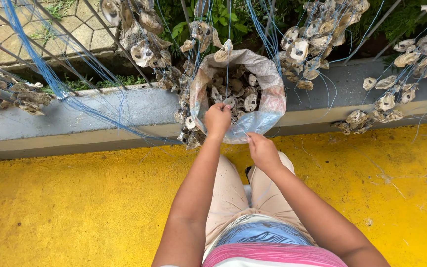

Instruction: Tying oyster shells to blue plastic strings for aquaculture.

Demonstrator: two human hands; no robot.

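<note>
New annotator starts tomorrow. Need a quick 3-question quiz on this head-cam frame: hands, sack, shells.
1. True or false: the left hand reaches into the open mouth of the translucent plastic sack.
2. What is the right hand nearest to?
A) the sack's near rim
B) the red object at the left edge
C) the paving stones
3. Fill in: the rough grey-white oyster shells hang on thin ____ strings.

Key
1. True; it is fisted at the rim, above the shells inside.
2. A; whether its grip pinches the plastic or a string cannot be told.
3. Blue.
</note>
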